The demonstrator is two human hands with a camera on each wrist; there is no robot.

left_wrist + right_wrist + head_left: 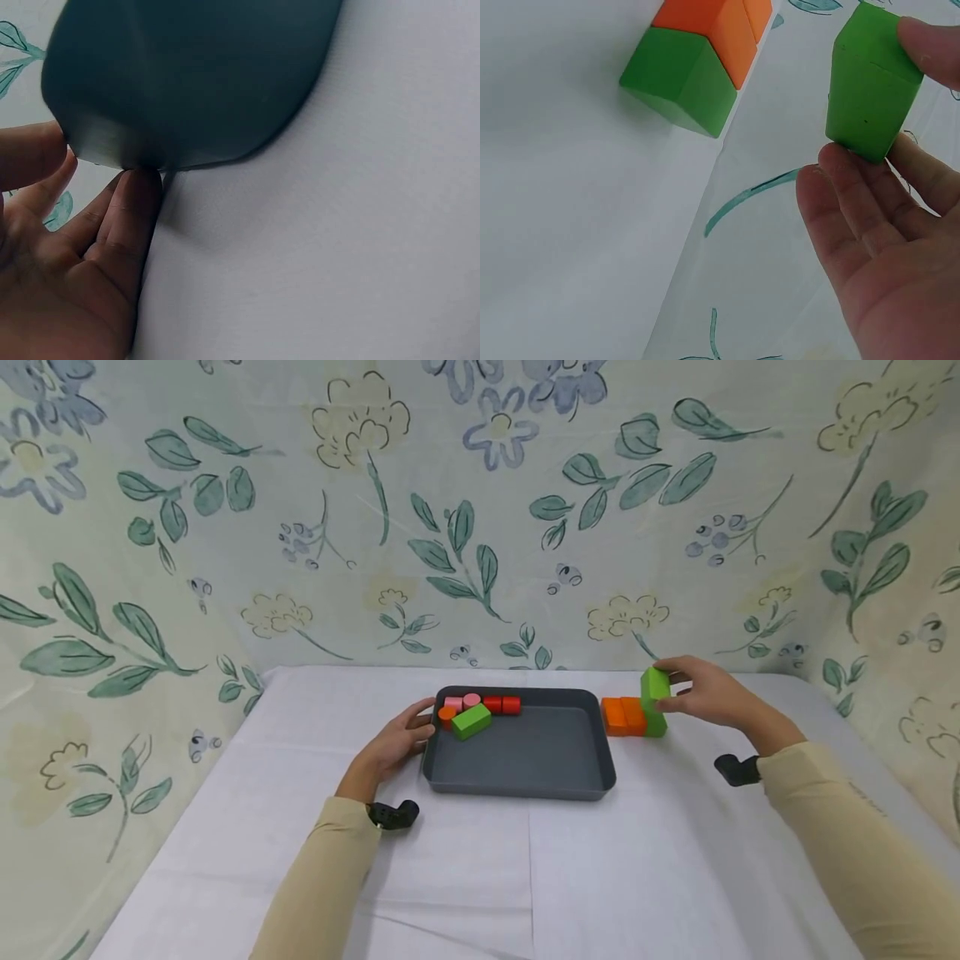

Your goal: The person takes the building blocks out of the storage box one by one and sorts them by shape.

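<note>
My right hand (708,693) pinches a green rectangular block (656,683) between thumb and fingertips, raised above a second green block (679,79). That lower block stands beside orange blocks (624,717), just right of the grey tray (525,792). At the tray's left side, my left hand (393,743) touches the outer wall with relaxed fingers; the left wrist view shows the fingertips (142,180) against the tray's edge. Inside the tray's upper left corner lie another green block (472,722), an orange cylinder (447,717), pink cylinders (471,701) and red cylinders (502,705).
A white cloth (465,868) covers the table under the tray and blocks. Behind and at both sides hangs a floral-patterned curtain (480,527). Each wrist carries a small black camera mount (393,815).
</note>
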